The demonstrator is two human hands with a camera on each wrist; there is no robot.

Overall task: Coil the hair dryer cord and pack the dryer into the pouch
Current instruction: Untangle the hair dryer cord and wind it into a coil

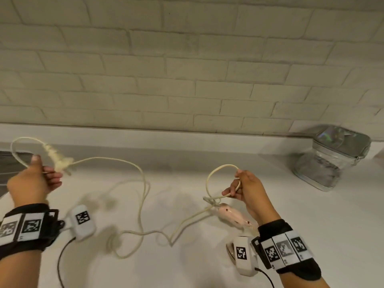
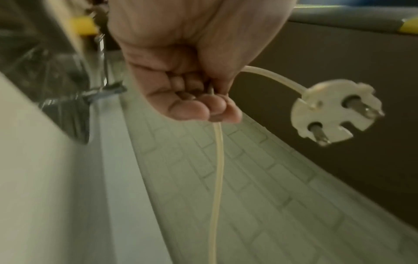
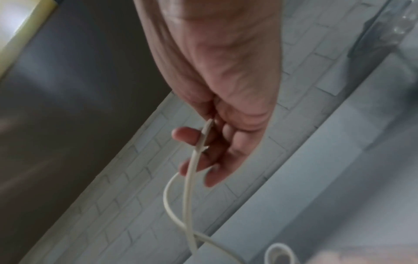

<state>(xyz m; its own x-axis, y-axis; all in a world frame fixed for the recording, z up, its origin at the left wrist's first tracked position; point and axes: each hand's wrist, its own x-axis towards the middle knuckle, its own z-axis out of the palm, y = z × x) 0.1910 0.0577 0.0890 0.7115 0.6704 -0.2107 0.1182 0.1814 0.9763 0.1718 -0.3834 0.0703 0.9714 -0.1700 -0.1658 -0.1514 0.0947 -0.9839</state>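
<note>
From the head view, we are holding the cream cord (image 1: 143, 183) up in both hands above the white counter (image 1: 207, 267): our left hand (image 1: 31, 183) is pinching it near the plug (image 1: 61, 161), so that a small loop is arching over the thumb, and our right hand (image 1: 245, 188) is curling its fingers round a second loop close to the pink hair dryer (image 1: 232, 218), which is lying on the counter just below that wrist. Between the hands the cord is sagging onto the counter in loose bends. The translucent silver pouch (image 1: 332, 159) is sitting well apart at the far right, against the brick-patterned wall (image 1: 187, 59). From the left wrist view, our left hand (image 2: 187, 85) is closing its fingertips on the cord (image 2: 217, 169), which is hanging down from them, while the plug (image 2: 332, 110) is sticking out to the side with both pins showing. From the right wrist view, our right hand (image 3: 221, 110) is gripping the cord (image 3: 190, 178) between thumb and fingers, and two strands are crossing below it.
</note>
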